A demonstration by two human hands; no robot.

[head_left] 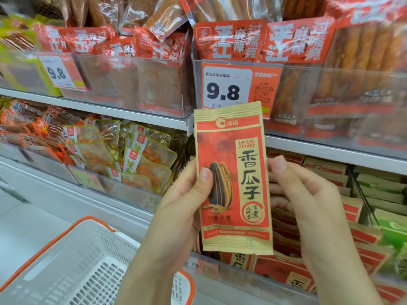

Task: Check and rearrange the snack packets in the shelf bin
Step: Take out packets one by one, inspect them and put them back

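Observation:
A red and tan sunflower seed packet (pixel 240 172) stands upright in front of the shelf, held by both hands. My left hand (pixel 187 194) grips its left edge, thumb on the printed front. My right hand (pixel 304 194) pinches the right edge, thumb at the edge and fingers behind the packet. Below and behind it, the shelf bin (pixel 233 271) holds several matching red seed packets (pixel 282 269) lying stacked.
A white basket with an orange rim (pixel 72 260) sits at the lower left. Green packets (pixel 383 194) fill the bin to the right. Clear pouches of snacks (pixel 136 155) lie in the bin to the left. The upper shelf carries red spicy-strip packs and a 9.8 price tag (pixel 226 89).

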